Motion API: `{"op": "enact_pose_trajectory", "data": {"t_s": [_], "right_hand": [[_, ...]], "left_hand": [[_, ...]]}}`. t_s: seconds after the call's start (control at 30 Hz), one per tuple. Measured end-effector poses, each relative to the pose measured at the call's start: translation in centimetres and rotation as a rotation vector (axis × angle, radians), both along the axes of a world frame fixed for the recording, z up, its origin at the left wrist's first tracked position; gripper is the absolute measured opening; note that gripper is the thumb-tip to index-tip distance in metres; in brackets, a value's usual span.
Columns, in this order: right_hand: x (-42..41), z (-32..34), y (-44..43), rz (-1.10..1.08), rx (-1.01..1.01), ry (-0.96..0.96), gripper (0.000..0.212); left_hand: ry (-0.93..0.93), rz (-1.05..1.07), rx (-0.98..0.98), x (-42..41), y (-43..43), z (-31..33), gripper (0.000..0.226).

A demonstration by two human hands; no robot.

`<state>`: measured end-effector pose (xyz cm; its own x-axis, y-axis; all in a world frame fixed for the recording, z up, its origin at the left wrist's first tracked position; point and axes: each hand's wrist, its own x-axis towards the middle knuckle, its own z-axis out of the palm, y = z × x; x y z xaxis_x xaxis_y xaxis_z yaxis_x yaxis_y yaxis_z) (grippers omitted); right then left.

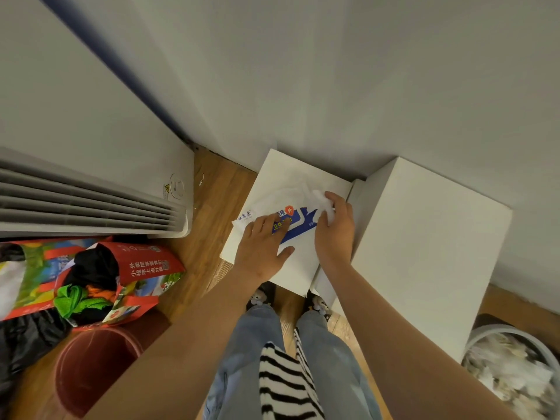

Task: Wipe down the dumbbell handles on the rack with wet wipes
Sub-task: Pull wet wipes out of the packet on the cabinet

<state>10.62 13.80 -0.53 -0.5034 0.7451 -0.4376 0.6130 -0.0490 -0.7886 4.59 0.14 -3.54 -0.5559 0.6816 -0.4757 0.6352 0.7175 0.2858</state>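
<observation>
A white and blue pack of wet wipes [291, 221] lies on a low white box [272, 174] by the wall. My left hand [262, 247] rests flat on the pack, fingers straight, holding it down. My right hand [335, 230] pinches a crumpled white wipe [321, 200] that sticks up from the pack's opening. No dumbbells or rack are in view.
A taller white box [430, 237] stands to the right. A standing air conditioner [91, 204] is at the left, with red bags of clothes [100, 277] and a dark red bin [91, 368] below. A grey bin of used wipes [512, 374] sits at the lower right.
</observation>
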Motion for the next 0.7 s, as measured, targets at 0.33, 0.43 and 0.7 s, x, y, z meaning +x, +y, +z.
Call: {"op": "enact_pose_trajectory", "data": {"t_s": [0.33,0.43,0.7], "right_hand": [[0.4,2.8,0.6,0.111,0.085,0.021,0.033],[1.1,5.5,2.4,0.157,0.137,0.015,0.033],[3.2,16.0,7.8,0.284,0.376,0.044,0.039]], "left_hand": [[0.048,-0.024,-0.055,-0.8,1.4,4.1,0.052],[0.117,-0.008,0.031,-1.2,2.6,8.0,0.048],[0.265,-0.079,0.112,0.5,8.5,18.5,0.046]]}}
